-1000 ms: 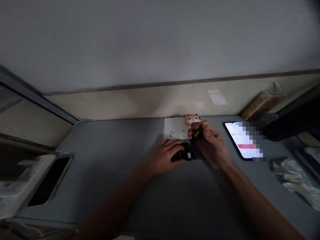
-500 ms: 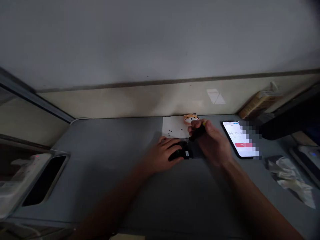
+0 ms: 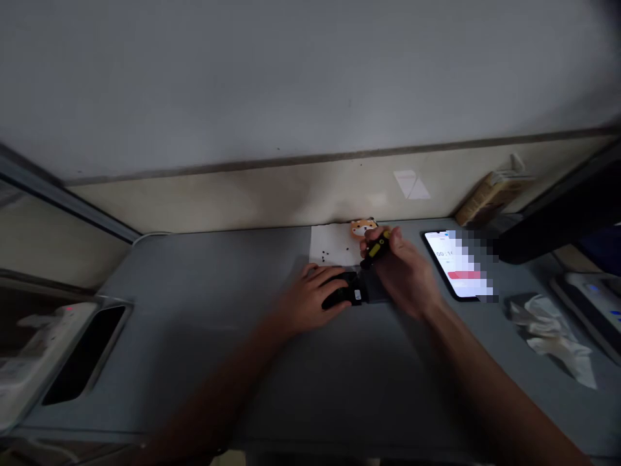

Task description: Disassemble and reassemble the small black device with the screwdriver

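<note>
My left hand (image 3: 317, 298) is curled over a small black device (image 3: 356, 296) with a white label, pressing it on the table. Its far side is hidden under my fingers. Just right of it, my right hand (image 3: 400, 265) grips a black-and-yellow screwdriver (image 3: 377, 249) by its handle, which slants down toward the device's right end. The screwdriver's tip is too dark to make out. A dark flat piece (image 3: 378, 289) lies below my right hand. Beyond the device, several tiny dark screw-like bits (image 3: 324, 256) lie on a white sheet (image 3: 334, 236).
An orange animal-faced case (image 3: 363, 228) sits at the sheet's back edge by the wall. To the right are a lit phone (image 3: 449, 265), crumpled tissue (image 3: 550, 330) and a box (image 3: 492, 194). A dark-screened phone-like slab (image 3: 85, 356) lies at the left of the grey table (image 3: 213, 285).
The view has shifted slightly, so everything sits a little further left. My right hand has turned the screwdriver, and more of its yellow handle shows. My left hand keeps its hold.
</note>
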Demonstrator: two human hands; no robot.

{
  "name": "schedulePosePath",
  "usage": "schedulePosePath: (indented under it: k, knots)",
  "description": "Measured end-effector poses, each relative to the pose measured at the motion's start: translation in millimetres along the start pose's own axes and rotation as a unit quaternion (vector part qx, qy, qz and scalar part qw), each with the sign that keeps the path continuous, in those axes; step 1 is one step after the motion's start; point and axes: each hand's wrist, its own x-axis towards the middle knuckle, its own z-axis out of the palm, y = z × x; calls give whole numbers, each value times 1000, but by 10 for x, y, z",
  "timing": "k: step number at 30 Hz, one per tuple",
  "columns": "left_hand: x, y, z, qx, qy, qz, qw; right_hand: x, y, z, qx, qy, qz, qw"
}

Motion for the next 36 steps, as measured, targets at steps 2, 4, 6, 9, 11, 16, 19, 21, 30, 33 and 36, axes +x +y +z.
schedulePosePath:
  k: [2, 4, 6, 9, 11, 16, 19, 21, 30, 33, 36]
  knots:
    - [4, 3, -6, 0, -4, 3, 1000, -2, 25, -21, -8, 15, -10, 1000]
    - [8, 7, -11, -2, -7, 3, 1000, 3, 77, -39, -31, 23, -24, 999]
    - [11, 10, -15, -4, -11, 1, 1000, 14, 123, -44, -58, 23, -43, 997]
    - [14, 13, -17, -5, -15, -9, 1000, 28, 130, -22, -46, 11, -55, 997]
    - [14, 13, -16, -4, -20, -15, 1000, 29, 97, 1, -13, 3, -38, 999]
    - [7, 7, -5, 1, -7, -11, 1000, -3, 47, 13, 0, 35, -44, 998]
    - [6, 9, -11, 5, -6, -3, 1000, -10, 67, -11, -32, 26, -40, 998]
    - [9, 11, -19, 3, -12, -1, 1000, -1, 76, -19, -70, 14, -40, 997]
    - [-1, -14, 6, 3, -9, 4, 1000, 13, -22, -4, 15, 15, -12, 1000]
    - [0, -16, 10, -3, -10, 1, 1000, 0, -5, -44, -11, 23, -32, 999]
    - [2, -7, 5, -7, -15, -5, 1000, 5, 43, -61, -73, 28, -52, 996]
